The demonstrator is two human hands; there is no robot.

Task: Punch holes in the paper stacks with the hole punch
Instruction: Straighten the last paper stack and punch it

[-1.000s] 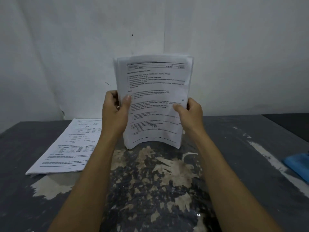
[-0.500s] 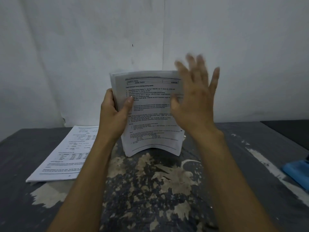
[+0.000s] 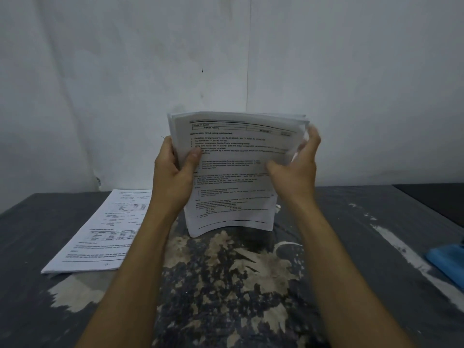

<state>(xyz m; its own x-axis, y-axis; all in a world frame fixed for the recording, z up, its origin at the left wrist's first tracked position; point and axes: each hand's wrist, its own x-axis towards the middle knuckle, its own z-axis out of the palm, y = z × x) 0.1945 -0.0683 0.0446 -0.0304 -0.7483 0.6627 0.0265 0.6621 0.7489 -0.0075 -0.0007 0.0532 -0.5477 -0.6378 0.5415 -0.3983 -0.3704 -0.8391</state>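
Our left hand (image 3: 173,177) grips the upright paper stack (image 3: 233,177) standing on the worn dark desk (image 3: 339,247); right hand (image 3: 296,172) fingers lie apart, blurred, at its edge. Second stack (image 3: 100,232) lies flat left; blue object (image 3: 449,262) right; white wall (image 3: 100,71) behind.

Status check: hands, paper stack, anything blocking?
Left hand grips upright stack, bottom edge on table. Right hand blurred at its right edge. Second stack flat, left. Nothing blocking.

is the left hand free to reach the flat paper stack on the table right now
Probably not yet: the left hand grips the upright paper stack. The flat paper stack lies just left of that forearm with nothing between them, so it is reachable once freed.
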